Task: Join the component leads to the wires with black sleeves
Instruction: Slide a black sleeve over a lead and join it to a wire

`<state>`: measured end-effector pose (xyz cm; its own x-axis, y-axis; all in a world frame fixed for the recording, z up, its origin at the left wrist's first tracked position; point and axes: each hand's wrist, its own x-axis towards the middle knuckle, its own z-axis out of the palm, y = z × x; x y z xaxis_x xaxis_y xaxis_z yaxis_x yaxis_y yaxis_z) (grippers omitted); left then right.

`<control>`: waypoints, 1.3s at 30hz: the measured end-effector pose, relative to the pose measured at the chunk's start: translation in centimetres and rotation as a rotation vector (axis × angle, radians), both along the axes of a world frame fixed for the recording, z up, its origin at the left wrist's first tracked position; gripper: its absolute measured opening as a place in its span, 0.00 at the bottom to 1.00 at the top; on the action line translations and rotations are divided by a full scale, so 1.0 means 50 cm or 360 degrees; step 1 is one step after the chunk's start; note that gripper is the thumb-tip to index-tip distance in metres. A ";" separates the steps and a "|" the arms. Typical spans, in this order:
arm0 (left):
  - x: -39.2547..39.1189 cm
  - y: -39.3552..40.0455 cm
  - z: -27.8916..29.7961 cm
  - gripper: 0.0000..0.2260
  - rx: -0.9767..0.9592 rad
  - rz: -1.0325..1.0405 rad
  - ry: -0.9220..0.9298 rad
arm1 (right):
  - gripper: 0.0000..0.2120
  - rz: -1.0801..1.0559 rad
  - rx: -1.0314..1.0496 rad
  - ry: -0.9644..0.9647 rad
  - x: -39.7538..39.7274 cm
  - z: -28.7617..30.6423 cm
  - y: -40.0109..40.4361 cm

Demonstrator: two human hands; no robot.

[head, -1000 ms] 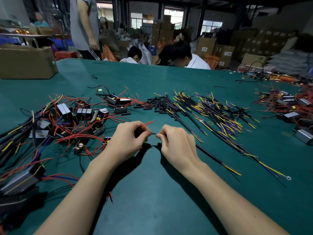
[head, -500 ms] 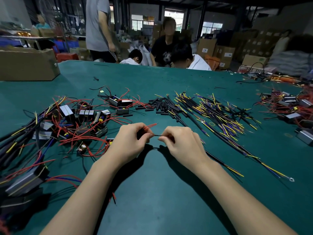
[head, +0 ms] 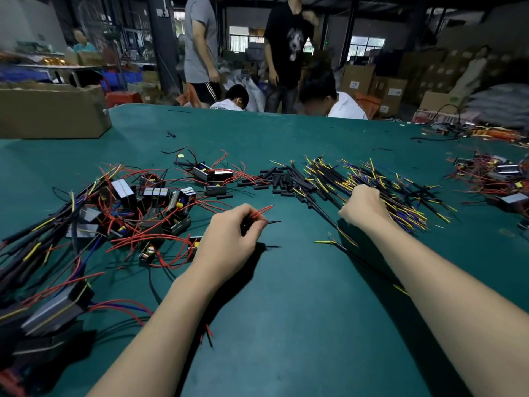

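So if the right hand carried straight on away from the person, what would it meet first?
The right hand already sits at the near edge of the wire pile, so more of those yellow and blue wires come first. Depth is unclear, so it may already touch them.

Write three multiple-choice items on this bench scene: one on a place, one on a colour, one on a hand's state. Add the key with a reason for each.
1. Where does the cardboard box sit on the green table?
A. far left
B. far right
C. between the hands

2. What colour are the leads sticking out of the left hand?
A. white
B. red
C. green

3. What is the right hand doing?
A. lying flat on bare table
B. holding scissors
C. reaching, fingers curled, into the pile of yellow-tipped wires

Key: 1 A, box at the table's far left edge. 2 B, red strands poke past the fingers. 3 C, its knuckles are over that pile.
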<state>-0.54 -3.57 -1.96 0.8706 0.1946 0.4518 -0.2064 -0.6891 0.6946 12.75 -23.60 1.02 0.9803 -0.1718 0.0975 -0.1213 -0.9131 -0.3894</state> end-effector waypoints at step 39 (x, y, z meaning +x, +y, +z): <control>-0.015 -0.031 0.034 0.07 -0.0838 -0.0198 -0.0089 | 0.17 0.0552 0.1343 0.0205 -0.212 0.015 0.057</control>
<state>-1.29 -5.12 -0.23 0.8791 0.3040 0.3672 -0.3108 -0.2188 0.9250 2.13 -20.73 1.76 0.9848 0.1689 -0.0399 0.0176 -0.3255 -0.9454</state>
